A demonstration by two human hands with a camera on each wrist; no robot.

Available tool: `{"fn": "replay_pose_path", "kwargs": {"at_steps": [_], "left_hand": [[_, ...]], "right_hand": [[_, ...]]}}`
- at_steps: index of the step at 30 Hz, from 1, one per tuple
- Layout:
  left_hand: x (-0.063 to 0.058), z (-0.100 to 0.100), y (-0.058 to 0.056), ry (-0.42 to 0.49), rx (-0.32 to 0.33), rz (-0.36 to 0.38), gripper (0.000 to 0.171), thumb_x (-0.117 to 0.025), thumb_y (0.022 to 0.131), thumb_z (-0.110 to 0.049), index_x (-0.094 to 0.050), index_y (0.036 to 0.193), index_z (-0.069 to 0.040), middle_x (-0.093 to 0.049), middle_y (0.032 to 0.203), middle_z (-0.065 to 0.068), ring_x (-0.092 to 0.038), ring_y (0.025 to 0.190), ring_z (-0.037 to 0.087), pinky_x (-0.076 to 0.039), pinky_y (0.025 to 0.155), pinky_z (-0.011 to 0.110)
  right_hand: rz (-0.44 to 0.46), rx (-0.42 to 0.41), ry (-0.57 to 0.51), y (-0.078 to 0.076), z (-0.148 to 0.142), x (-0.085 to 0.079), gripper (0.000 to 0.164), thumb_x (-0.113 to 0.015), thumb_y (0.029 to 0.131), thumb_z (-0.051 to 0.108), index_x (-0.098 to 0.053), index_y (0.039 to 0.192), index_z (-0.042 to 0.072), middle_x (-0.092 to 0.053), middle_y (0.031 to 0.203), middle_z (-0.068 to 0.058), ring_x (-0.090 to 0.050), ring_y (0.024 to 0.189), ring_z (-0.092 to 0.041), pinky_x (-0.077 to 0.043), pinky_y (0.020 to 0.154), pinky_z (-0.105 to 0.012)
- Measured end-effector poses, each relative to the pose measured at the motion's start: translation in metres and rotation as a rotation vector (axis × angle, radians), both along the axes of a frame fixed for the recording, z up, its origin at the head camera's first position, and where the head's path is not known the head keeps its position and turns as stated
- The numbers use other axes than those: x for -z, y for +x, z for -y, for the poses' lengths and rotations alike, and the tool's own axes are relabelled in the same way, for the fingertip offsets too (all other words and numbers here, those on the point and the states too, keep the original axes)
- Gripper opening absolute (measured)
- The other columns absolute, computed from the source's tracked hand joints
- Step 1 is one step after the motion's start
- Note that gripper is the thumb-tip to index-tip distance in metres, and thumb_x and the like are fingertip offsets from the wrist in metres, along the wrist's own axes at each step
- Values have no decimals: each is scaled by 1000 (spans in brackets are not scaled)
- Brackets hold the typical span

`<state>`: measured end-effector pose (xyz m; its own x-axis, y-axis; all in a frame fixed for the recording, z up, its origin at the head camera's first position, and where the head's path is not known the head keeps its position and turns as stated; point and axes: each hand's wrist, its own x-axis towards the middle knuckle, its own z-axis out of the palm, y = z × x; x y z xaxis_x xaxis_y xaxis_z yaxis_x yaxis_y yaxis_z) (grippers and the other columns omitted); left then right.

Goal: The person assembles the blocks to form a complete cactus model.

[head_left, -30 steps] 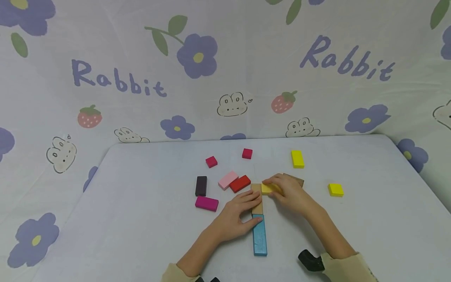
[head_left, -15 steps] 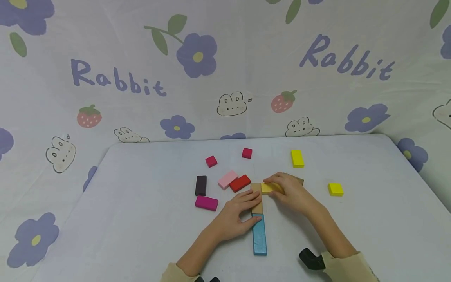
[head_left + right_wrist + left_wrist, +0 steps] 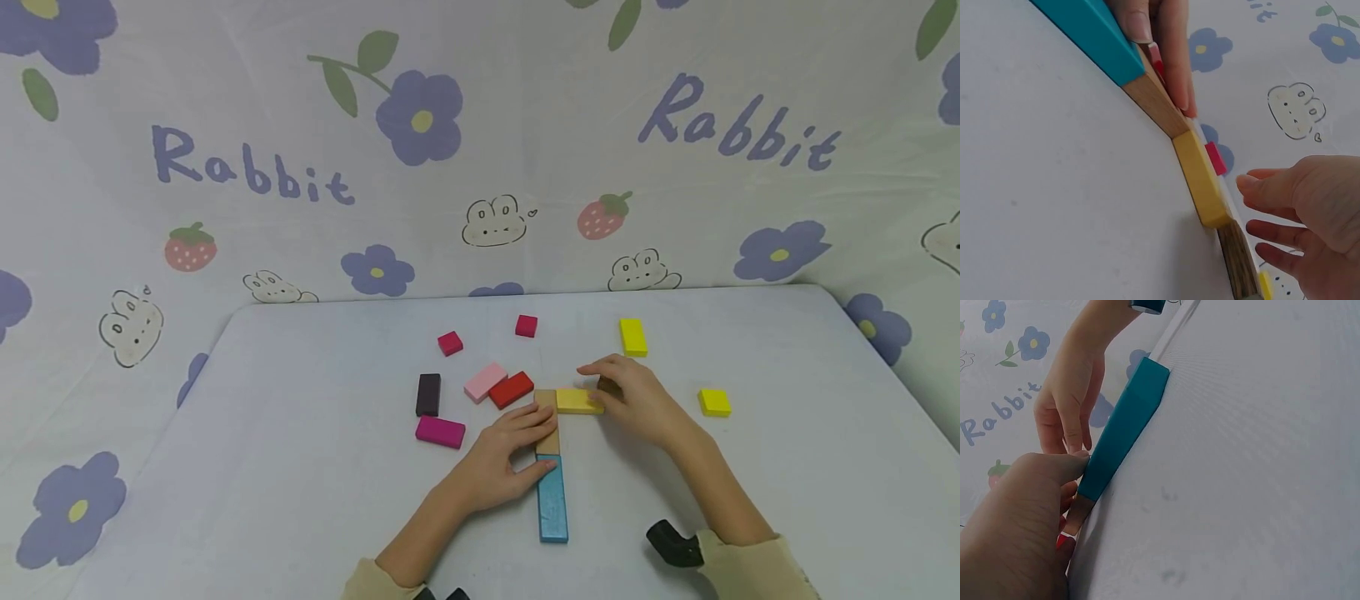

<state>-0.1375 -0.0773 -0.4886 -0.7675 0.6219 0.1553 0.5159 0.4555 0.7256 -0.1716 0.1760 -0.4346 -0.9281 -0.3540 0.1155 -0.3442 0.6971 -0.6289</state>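
In the head view, my left hand [image 3: 493,471] covers part of the tan block [image 3: 548,442] — my right hand [image 3: 636,400], most of the brown block [image 3: 1238,259]. My sleeves [image 3: 753,571] run off the bottom; the right wrist view crops the blue block [image 3: 1094,40].

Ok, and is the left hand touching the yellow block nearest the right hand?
No, the left hand touches the light wooden block and the blue block, apart from that yellow block.

The dark brown block [image 3: 1238,259] looks wood-grained, the blue block [image 3: 1088,37] smooth.
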Motion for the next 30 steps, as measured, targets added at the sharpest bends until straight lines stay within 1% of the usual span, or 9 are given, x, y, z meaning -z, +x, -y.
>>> {"fn": "replay_pose_path", "kwargs": {"at_steps": [2,5,9,12,15,20,23,27,30], "left_hand": [[0,0,0,1,-1,1,58,-71,100,-24,-55,153,-9,-49,163,2,-35,158,21,-34,126,43],[-1,0,0,3,-3,-6,57,-71,100,-23,-55,153,-8,-50,162,2,-35,157,21,-34,126,42],[-1,-1,0,10,-5,-6,56,-71,100,-22,-56,152,-8,-50,162,3,-36,157,22,-33,126,41],[-1,-1,0,15,-6,4,56,-71,100,-22,-56,152,-7,-49,162,3,-35,157,21,-33,127,42],[-1,-1,0,15,-6,7,56,-70,100,-22,-56,152,-7,-49,162,3,-35,157,22,-33,127,42],[-1,0,0,21,-4,11,57,-70,100,-22,-56,152,-7,-49,162,3,-35,157,22,-32,127,42],[-2,0,0,28,-1,11,57,-70,100,-22,-56,152,-6,-49,162,4,-35,157,22,-32,127,43],[-1,0,0,35,1,8,57,-71,99,-21,-56,152,-6,-50,162,4,-36,157,23,-33,127,43],[-1,0,0,34,-2,6,57,-71,99,-21,-56,152,-6,-50,162,4,-36,157,22,-33,126,43]], "right_hand": [[-20,19,-5,-2,-5,1,32,-68,98,-3,-69,130,-4,-69,122,-21,-64,104,-34,-56,98,-55],[-45,48,-3,-3,-12,1,33,-68,97,-3,-69,130,-5,-69,123,-24,-64,113,-41,-52,103,-60],[-38,87,15,-5,-20,1,33,-69,98,-1,-68,130,-6,-67,127,-28,-61,121,-48,-49,106,-63],[-26,100,43,-6,-25,2,34,-70,98,0,-67,131,-7,-66,127,-30,-62,118,-48,-52,101,-62],[-25,99,65,-9,-29,4,35,-71,97,1,-67,130,-8,-66,124,-30,-65,110,-46,-55,95,-60],[-16,94,65,-10,-32,6,33,-72,96,0,-67,127,-10,-69,114,-27,-65,96,-38,-57,83,-51],[-13,92,63,-11,-34,6,32,-73,95,-1,-68,125,-11,-71,110,-26,-66,94,-37,-57,81,-50],[-3,91,64,-11,-35,7,31,-72,95,-2,-68,124,-11,-71,109,-26,-67,95,-39,-58,83,-52],[23,89,58,-12,-35,6,32,-73,96,1,-67,125,-11,-71,109,-25,-66,94,-36,-57,81,-48]]}}
